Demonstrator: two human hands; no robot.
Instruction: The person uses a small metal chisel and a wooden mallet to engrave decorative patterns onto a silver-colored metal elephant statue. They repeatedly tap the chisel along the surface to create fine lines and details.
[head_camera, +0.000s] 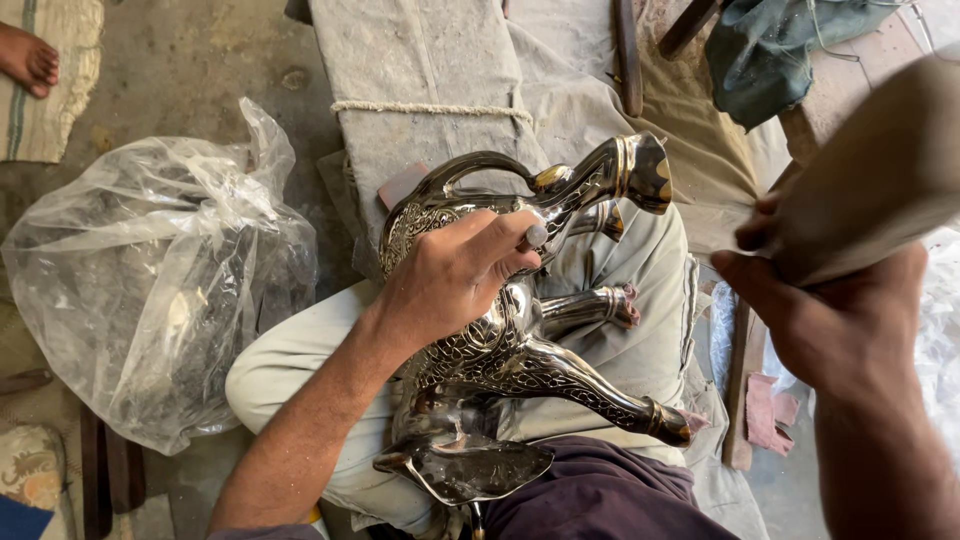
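Fingers of the left hand (455, 280) clamp the silver engraved metal animal figure (520, 340) lying lengthwise on the lap at centre frame, legs pointing right toward the right hand (830, 300), whose fingers pinch a blurred tan wooden block (880, 180).

A dusty grey concrete floor (190, 60) fills the upper left, lit by flat daylight. A large crumpled clear plastic bag (150, 280) lies on it. A low bench wrapped in grey cloth (420, 80) runs up the middle, tied across with pale cord (430, 108). A striped woven mat (50, 90) sits at the top left corner, with another person's bare foot (28, 58) on it. A dark teal cloth bundle (770, 50) rests at the upper right, and pinkish scraps (765, 410) lie at the lower right.
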